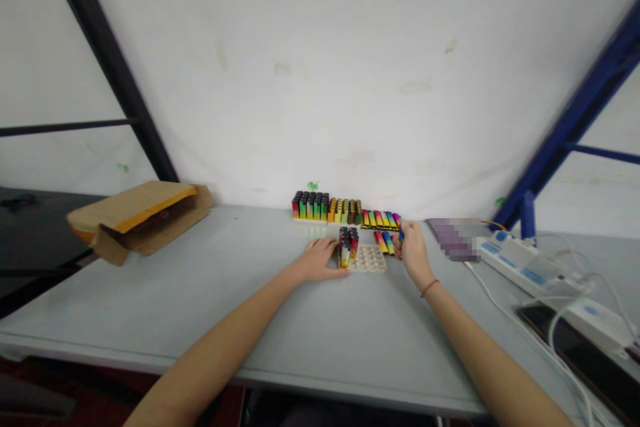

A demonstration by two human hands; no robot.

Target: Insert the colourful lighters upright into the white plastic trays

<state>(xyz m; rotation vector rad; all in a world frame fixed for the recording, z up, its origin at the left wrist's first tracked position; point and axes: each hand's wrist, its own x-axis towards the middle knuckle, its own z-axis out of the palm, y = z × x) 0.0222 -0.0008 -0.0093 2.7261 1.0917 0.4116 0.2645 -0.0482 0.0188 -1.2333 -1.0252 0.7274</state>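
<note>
While left hand (316, 261) clasps tray (371, 259) | right hand (414, 248) pinches blue lighter (401, 233) | arms (240, 317) outstretched

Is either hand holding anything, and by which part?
Right hand: apparently a blue item, held part unclear. Left hand: at left end of pale tray.

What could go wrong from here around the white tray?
The left hand is against the white tray; a bump might topple the upright lighters grouped at its left end. The right hand is close beside the flat-lying lighters, so it could knock them askew.
</note>
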